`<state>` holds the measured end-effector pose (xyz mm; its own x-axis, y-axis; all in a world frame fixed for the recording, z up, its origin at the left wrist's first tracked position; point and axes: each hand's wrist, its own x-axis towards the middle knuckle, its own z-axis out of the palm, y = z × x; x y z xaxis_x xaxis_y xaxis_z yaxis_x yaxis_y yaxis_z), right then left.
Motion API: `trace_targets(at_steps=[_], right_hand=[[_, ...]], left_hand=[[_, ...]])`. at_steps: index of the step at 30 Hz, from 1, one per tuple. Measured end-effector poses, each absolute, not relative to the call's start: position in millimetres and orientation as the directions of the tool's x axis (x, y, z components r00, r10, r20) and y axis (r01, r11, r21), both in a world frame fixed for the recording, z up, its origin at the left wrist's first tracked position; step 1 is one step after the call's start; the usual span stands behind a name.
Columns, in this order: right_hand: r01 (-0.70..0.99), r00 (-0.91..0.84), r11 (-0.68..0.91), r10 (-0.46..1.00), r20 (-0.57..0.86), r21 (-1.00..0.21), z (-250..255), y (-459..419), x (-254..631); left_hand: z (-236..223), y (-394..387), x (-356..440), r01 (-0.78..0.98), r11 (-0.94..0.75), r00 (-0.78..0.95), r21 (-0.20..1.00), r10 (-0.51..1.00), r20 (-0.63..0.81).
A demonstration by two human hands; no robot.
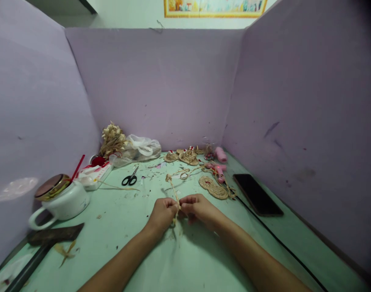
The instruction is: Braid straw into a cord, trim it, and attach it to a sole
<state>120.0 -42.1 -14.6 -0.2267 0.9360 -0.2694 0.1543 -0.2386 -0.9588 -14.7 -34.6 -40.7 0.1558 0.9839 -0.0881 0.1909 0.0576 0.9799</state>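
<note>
Both hands meet at the middle of the green tabletop, pinching a thin straw-coloured braided cord. My left hand has its fingers closed on the cord from the left. From the right, my right hand grips it with thumb and forefinger, the fingertips of both hands nearly touching. Beyond the hands the cord runs away to a small knot and loose loops. A flat coiled straw piece with a tiny red bow lies to the right. Farther back sit more coiled straw pieces with red and white trim.
On the left are a white enamel mug with a lid, a hammer, a tissue pack and scissors. Dried flowers and a plastic bag stand behind. A pink glue gun, black cable and phone lie right.
</note>
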Motion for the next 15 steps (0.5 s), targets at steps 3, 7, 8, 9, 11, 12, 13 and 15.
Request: trace_targets(at_steps=[3,7,8,9,11,12,13,15], right_hand=[[0.047,-0.285,-0.3,0.91,-0.301,-0.953,-16.0,-44.6,116.2],[0.076,-0.214,-0.276,0.934,-0.286,-0.958,-21.5,-42.4,115.9],[0.075,-0.204,-0.268,0.938,-0.278,-0.96,-22.8,-41.8,116.0],[0.071,-0.192,-0.261,0.943,-0.27,-0.963,-23.9,-41.3,115.9],[0.058,-0.163,-0.25,0.953,-0.257,-0.966,-26.2,-40.7,115.2],[0.05,-0.147,-0.247,0.957,-0.252,-0.968,-27.6,-40.6,114.5],[0.043,-0.131,-0.244,0.96,-0.248,-0.969,-29.1,-40.5,113.7],[0.03,-0.101,-0.248,0.963,-0.25,-0.968,-32.6,-40.5,111.7]], left_hand=[[-38.0,-35.4,-14.3,0.217,0.031,0.212,0.976,0.974,-0.078],[-35.2,-34.1,-16.5,0.268,0.004,0.248,0.963,0.966,-0.072],[-34.7,-33.5,-17.4,0.28,0.003,0.248,0.96,0.966,-0.075],[-34.3,-32.9,-18.4,0.291,0.005,0.246,0.957,0.966,-0.08],[-33.1,-31.3,-20.6,0.309,0.017,0.239,0.951,0.966,-0.095],[-32.2,-30.4,-21.9,0.314,0.026,0.239,0.949,0.965,-0.105],[-31.1,-29.5,-23.2,0.322,0.033,0.237,0.946,0.965,-0.114],[-28.2,-28.5,-25.9,0.369,0.039,0.213,0.929,0.969,-0.125]])
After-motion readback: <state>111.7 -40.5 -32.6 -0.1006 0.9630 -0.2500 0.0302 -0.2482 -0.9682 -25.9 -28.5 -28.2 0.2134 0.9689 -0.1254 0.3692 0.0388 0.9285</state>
